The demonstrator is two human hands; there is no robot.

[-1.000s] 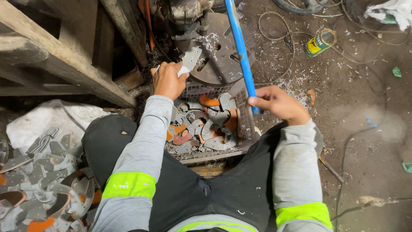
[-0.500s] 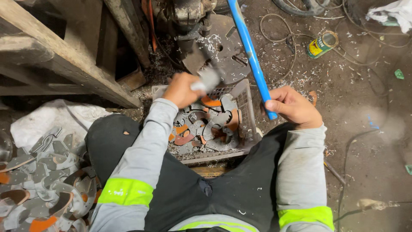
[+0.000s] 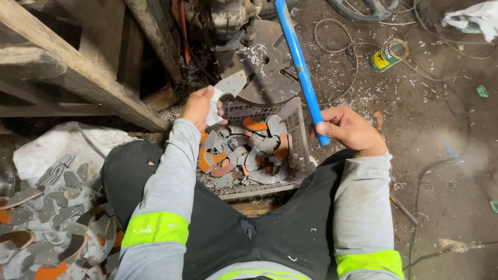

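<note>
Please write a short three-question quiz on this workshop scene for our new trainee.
1. True or false: the right hand grips the lower end of the blue lever handle.
2. What does the left hand hold? A) a flat grey metal piece B) a tin can C) a cable
3. Fill in: the cut metal pieces between the knees lie in a grey plastic ____.

Key: 1 true; 2 A; 3 crate.
</note>
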